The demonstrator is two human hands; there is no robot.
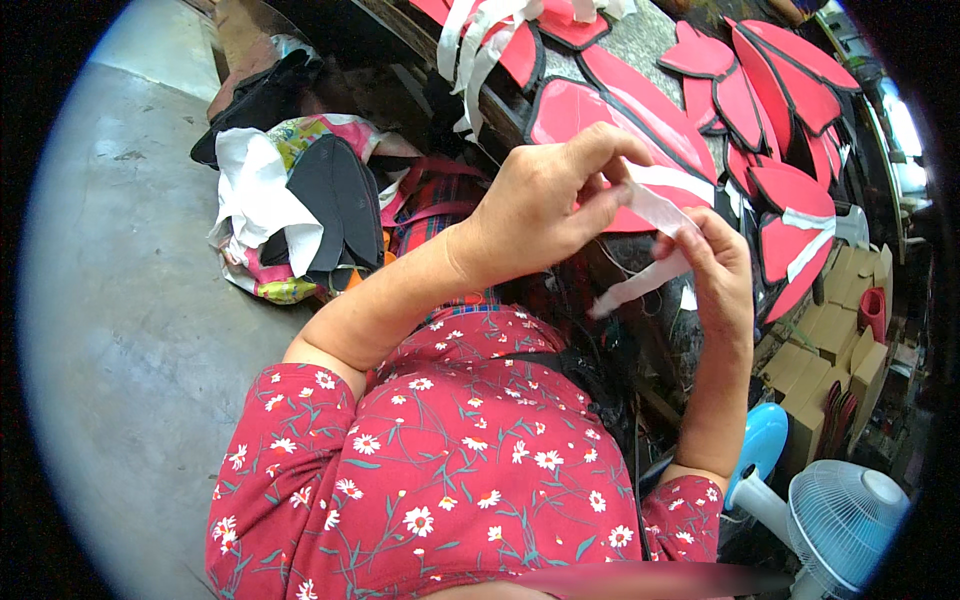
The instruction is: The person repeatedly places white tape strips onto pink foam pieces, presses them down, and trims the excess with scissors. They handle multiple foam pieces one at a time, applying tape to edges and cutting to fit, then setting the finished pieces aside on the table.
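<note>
A white strip (662, 212), like thin cloth or paper tape, runs between my two hands. My left hand (545, 200) pinches its upper end between thumb and fingers. Lower and to the right, my right hand (715, 262) grips the strip between thumb and forefinger. Its loose tail (640, 285) hangs down to the left below the right hand. Just beyond the hands lies a red shoe-upper-like piece (570, 112) with black edging. Another white strip lies across a red piece next to it, partly hidden behind my hands.
More red black-edged pieces (785, 75) lie overlapped on the worktable, with white strips (490, 45) draped at its far left. A colourful bag (285, 290) with black pieces and white cloth stands left. Cardboard boxes (830, 320) and a blue fan (845, 520) are at right.
</note>
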